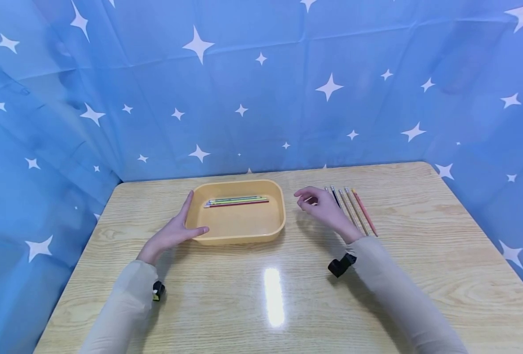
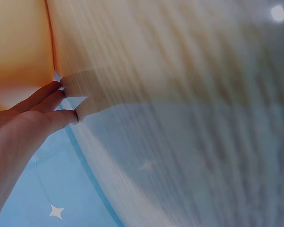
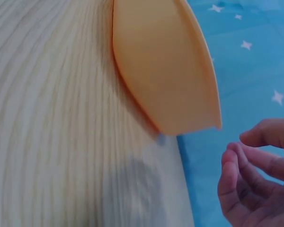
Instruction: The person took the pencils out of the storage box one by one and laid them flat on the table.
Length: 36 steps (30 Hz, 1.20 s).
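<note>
A shallow yellow-orange tray (image 1: pixel 234 238) sits on the table with several pencils (image 1: pixel 236 201) lying side by side in it. My left hand (image 1: pixel 174 233) is at the tray's left end, fingers straight along its outer wall and thumb reaching over the front left corner. In the left wrist view the fingers (image 2: pixel 42 97) lie against the tray wall. To the right of the tray, my right hand (image 1: pixel 321 206) hovers over the table with loosely bent fingers and nothing visible in them. Several more pencils (image 1: pixel 356 209) lie in a row beside it, partly hidden by the hand.
The wooden table (image 1: pixel 226 295) reaches back to a blue curtain (image 1: pixel 261 98) with white stars, which also hangs along both sides. A bright light reflection (image 1: pixel 273 297) shows on the tabletop in front of the tray.
</note>
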Tool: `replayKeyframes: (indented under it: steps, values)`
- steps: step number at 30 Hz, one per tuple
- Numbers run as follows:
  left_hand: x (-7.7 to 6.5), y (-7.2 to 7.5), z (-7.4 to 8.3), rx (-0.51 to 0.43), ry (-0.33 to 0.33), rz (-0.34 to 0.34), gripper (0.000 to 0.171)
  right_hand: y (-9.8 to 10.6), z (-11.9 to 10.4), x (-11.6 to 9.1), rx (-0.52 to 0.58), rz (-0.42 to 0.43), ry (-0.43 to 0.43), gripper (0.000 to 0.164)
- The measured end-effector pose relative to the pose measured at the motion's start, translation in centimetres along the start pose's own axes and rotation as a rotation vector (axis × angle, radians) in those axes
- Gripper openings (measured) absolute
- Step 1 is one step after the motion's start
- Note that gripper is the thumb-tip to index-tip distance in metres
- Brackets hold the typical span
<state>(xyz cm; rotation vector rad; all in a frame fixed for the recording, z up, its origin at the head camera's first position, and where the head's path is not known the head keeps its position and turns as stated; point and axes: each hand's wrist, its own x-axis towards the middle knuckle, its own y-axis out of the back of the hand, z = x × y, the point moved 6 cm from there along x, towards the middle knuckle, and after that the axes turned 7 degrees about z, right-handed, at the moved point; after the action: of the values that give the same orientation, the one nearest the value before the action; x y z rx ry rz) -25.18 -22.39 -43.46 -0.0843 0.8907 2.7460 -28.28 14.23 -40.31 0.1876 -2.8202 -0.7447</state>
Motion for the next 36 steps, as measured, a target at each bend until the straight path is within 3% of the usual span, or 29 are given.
replayKeyframes:
  steps: [4,12,20,24,32,36]
  values:
    - [-0.2,0.1,0.5,-0.002,0.003,-0.005,0.111,-0.9,-1.1,0.3,0.005,-0.014,0.005,0.022]
    - [-1.3,0.4,3.3,-0.033,0.006,-0.023,0.106,-2.5,-3.0,1.1,0.078,-0.045,0.03,0.022]
    - [-0.2,0.1,0.5,-0.013,-0.012,-0.001,0.111,-4.3,-4.5,1.6,0.132,-0.062,0.063,0.02]
    - [0.0,0.0,0.0,-0.02,-0.018,0.003,0.113,-5.5,-5.0,1.9,0.147,-0.085,0.092,0.02]
    - [-0.1,0.0,0.1,-0.017,-0.013,0.001,0.112,-7.8,-5.6,2.6,0.181,-0.13,0.111,0.024]
    - [-0.9,0.2,2.2,-0.031,-0.02,-0.014,0.109,-9.0,-6.1,3.0,0.181,-0.16,0.13,0.026]
